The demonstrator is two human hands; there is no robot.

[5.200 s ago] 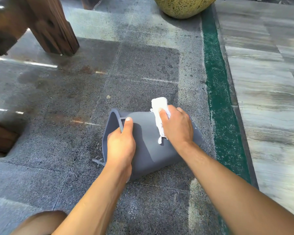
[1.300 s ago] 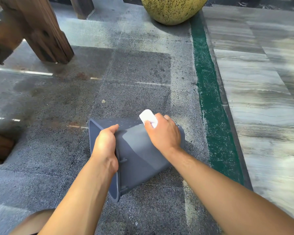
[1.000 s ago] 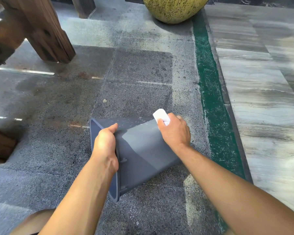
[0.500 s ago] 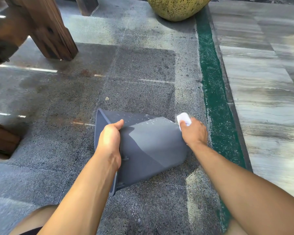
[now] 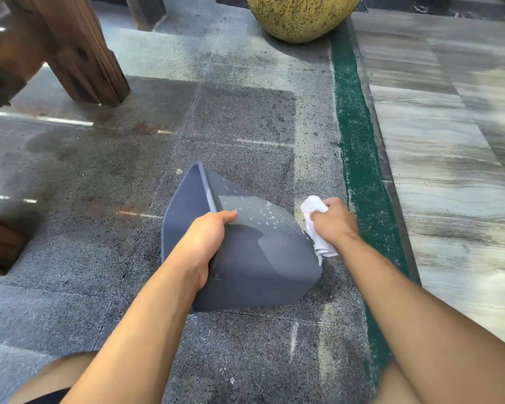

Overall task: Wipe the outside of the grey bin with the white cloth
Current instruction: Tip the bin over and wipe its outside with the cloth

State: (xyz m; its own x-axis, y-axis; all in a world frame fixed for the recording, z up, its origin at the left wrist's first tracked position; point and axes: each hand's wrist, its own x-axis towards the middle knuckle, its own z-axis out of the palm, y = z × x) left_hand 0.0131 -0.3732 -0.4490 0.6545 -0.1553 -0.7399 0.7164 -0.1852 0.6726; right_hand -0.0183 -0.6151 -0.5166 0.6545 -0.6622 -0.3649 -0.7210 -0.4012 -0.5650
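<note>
Grey bin [image 5: 254, 258]: plastic, lying tipped on its side on the speckled stone floor [image 5: 231, 126], its open mouth turned to the left and away from you, its closed base toward the right. Pale droplets or flecks dot the upper wall near the base.
Your left hand [image 5: 204, 240]: curled over the bin's rim at the near edge of the mouth, thumb lying on the outer wall, fingers hidden inside; it grips the rim.
Your right hand [image 5: 333, 223]: closed into a fist around the white cloth, at the base end of the bin on its right side.
White cloth [image 5: 315, 225]: bunched in your right hand, one lump showing above the knuckles, a loose tail hanging below the wrist against the bin's base corner. You cannot tell from this angle how much of it presses on the plastic.
Floor: dark grey slabs, with a green strip [image 5: 359, 158] running just right of your right hand and pale streaked paving beyond it.
Surroundings: wooden legs [image 5: 79, 51] at the far left, a speckled yellow pot [image 5: 301, 16] at the far edge, both well apart from the bin.
Your knees: bare, at the near edge.
</note>
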